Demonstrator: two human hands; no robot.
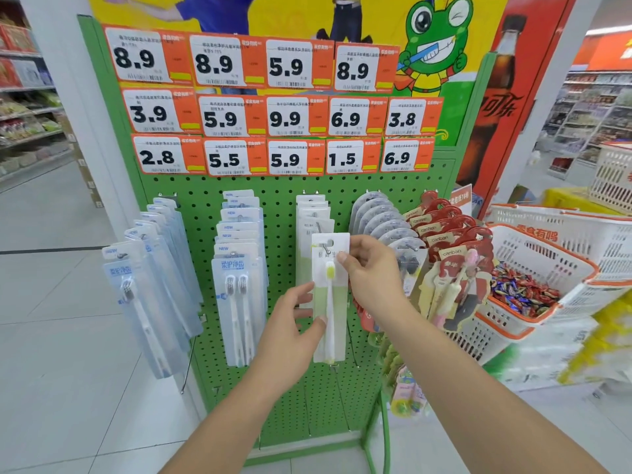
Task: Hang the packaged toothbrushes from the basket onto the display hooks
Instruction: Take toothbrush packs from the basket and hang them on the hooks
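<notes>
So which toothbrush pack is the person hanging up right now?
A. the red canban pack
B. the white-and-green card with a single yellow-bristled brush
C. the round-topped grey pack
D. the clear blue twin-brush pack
B: both hands are on the white-and-green toothbrush pack, the right hand pinching its top by the hang hole at the hook, the left hand holding its lower edge.

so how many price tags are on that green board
14 price tags: four in the top row, five in the middle, five in the bottom, all above the hanging toothbrush packs. None seems hidden.
</notes>
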